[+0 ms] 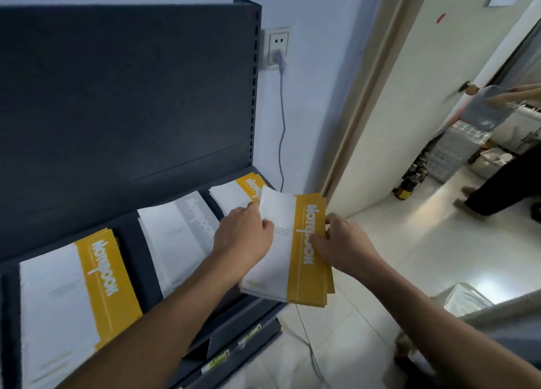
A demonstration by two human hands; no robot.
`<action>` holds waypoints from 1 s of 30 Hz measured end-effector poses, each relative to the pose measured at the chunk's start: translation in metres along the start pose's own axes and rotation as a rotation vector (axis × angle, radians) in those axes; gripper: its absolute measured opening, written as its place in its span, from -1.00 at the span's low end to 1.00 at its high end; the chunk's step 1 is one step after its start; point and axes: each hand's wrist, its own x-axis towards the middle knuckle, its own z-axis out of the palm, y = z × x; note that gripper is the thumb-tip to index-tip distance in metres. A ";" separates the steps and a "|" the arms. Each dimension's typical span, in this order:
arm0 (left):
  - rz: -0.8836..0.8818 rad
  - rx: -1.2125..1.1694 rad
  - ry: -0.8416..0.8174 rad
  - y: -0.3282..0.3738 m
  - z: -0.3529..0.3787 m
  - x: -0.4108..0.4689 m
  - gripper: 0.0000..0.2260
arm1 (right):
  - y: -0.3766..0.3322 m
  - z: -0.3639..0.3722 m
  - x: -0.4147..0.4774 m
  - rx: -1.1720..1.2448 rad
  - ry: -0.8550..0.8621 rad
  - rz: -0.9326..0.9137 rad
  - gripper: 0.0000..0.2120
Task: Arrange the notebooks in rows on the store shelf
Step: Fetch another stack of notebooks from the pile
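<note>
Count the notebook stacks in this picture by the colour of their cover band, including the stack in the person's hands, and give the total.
Yellow band: 3 (left shelf stack, far-right shelf stack, held stack gripped by the left hand and right hand)
Grey band: 1 (middle shelf stack)
Total: 4

Pale blue wall (316, 66) behind a dark metal shelf unit (117, 96). White wall socket (276, 47) just beside the unit's upright, plug inserted, grey cable (282, 131) hanging down. Beige door frame (360, 101) to the right, doorway open. Glossy pale tiled floor (424, 242) reflects light. Stacked crates (456, 151) and a standing person (497, 189) beyond.
</note>
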 end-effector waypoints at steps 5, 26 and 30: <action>-0.144 -0.021 0.063 -0.018 -0.003 0.029 -0.85 | -0.023 0.007 0.065 -0.083 -0.045 -0.158 -0.81; -0.562 0.156 0.169 -0.014 0.036 0.076 -0.72 | -0.049 0.037 0.203 -0.246 -0.362 -0.508 -0.85; -0.606 0.150 0.197 -0.017 0.039 0.074 -0.77 | -0.055 0.040 0.208 -0.250 -0.374 -0.578 -0.77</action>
